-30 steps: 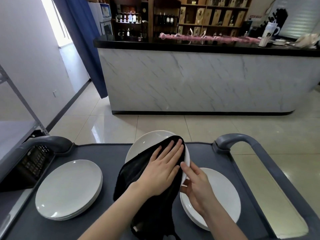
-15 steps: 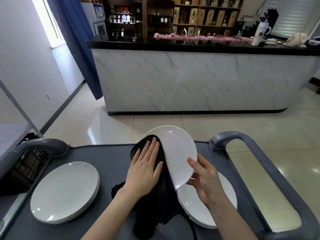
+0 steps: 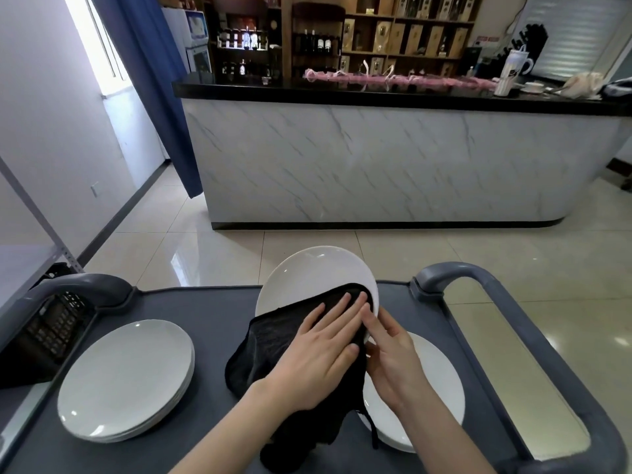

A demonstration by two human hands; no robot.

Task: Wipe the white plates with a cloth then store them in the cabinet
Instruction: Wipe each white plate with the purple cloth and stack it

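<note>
The left hand is pressing a black cloth flat on a white plate. Its fingers are lying straight and close together. The right hand is holding the white plate by its right rim, with fingers curling round the edge. The white plate is tilting up over the middle of the grey cart, near the far edge. A stack of plates is sitting by the left edge. A second plate is lying by the right edge, under the right hand.

Tilted wht plate w/ blk cloth
</note>
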